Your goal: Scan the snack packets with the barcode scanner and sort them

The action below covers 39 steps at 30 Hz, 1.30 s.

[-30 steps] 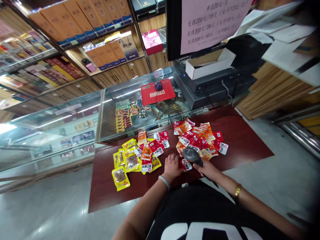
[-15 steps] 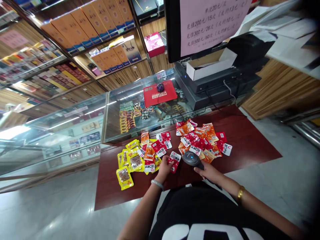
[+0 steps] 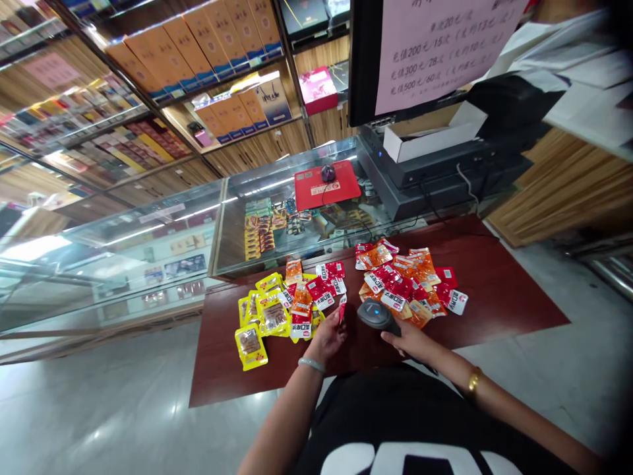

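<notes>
My left hand (image 3: 330, 338) pinches a red-and-white snack packet (image 3: 342, 309), turned nearly edge-on to me. In my right hand (image 3: 409, 338) is a dark barcode scanner (image 3: 376, 315) with a small blue light, its head pointing left toward the packet. Left of my left hand lies a pile of yellow snack packets (image 3: 273, 318) with red and orange ones on top. Beyond the scanner, to the right, a second pile of red and orange packets (image 3: 395, 280) spreads over the dark red table (image 3: 504, 284).
Behind the table stands a glass display case (image 3: 232, 254) with a red mouse pad (image 3: 306, 191) and a mouse (image 3: 328, 173) on it. A monitor (image 3: 364, 79) and a cash drawer (image 3: 410, 188) stand at the back right. Shelves of boxes (image 3: 198, 39) line the wall.
My left hand has lifted and tilted the red packet, which showed its flat face before and now is seen nearly edge-on. The scanner stays in my right hand. The view has shifted slightly.
</notes>
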Motion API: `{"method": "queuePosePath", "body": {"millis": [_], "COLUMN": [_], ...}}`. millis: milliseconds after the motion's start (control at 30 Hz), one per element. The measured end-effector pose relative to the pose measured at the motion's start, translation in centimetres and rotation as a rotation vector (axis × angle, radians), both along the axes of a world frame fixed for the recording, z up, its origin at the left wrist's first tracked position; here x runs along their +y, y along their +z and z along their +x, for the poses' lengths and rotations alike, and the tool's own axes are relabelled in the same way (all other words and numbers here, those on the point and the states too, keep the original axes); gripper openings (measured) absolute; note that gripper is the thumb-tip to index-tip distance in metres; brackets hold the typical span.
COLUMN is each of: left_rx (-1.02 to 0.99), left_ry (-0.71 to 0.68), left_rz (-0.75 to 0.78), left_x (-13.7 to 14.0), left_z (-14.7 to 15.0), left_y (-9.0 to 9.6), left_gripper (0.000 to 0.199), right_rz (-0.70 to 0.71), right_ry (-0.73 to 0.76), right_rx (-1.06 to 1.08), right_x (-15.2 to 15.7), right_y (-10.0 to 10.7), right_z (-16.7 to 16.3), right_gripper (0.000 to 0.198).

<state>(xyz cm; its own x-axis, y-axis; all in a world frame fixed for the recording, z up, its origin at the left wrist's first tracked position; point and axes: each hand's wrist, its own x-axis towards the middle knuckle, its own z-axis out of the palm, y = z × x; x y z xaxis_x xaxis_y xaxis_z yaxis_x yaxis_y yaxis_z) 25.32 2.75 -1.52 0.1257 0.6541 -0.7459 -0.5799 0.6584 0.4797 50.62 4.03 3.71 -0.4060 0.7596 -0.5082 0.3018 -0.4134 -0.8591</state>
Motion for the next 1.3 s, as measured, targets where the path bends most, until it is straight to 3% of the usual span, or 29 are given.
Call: {"method": "queuePosePath", "body": {"millis": [133,233,467,567,633,767,833,933,1133,1300], "left_rx": [0.142,0.288,0.536,0.612,0.794,1.530,1.736,1.711,1.554,1.573], "left_ry": [0.244,0.341,0.253,0.218,0.182,0.057,-0.057,-0.259,-0.609,-0.873], "left_rz": [0.009,0.076,0.140,0.125,0.099,0.155,0.230,0.365,0.657,0.564], "left_x": [0.4,0.8,1.1,1.2,1.3,2.1,3.3,6.5,15.6,21.5], "left_z": [0.5,0.4,0.0,-1.1,-2.6,-5.6,-5.6,-3.0,5.5,8.9], "left_y": [-0.9,-1.4,-1.9,-1.0,0.2,2.9,3.5,3.2,1.0,-0.3], "left_gripper": [0.049,0.048,0.035,0.037,0.037,0.050,0.059,0.054,0.041,0.050], "right_rz": [0.033,0.029,-0.034,-0.038,-0.051,-0.065,-0.047,0.011,0.056,0.124], "right_ry": [-0.001,0.015,0.061,0.061,0.042,-0.045,-0.084,-0.127,-0.200,-0.278], "right_rx": [0.031,0.037,0.051,0.052,0.039,0.051,0.059,0.058,0.029,0.026], "right_x": [-0.2,-0.4,-1.0,-1.0,-1.0,-1.0,-0.9,-0.2,2.0,2.6], "right_y": [0.3,0.3,-0.2,0.0,0.2,0.3,0.3,0.4,1.1,0.2], "right_z": [-0.1,-0.3,-0.9,-1.1,-1.1,-0.6,-0.3,0.3,1.6,2.9], "right_gripper": [0.059,0.058,0.067,0.070,0.070,0.067,0.062,0.056,0.058,0.060]}}
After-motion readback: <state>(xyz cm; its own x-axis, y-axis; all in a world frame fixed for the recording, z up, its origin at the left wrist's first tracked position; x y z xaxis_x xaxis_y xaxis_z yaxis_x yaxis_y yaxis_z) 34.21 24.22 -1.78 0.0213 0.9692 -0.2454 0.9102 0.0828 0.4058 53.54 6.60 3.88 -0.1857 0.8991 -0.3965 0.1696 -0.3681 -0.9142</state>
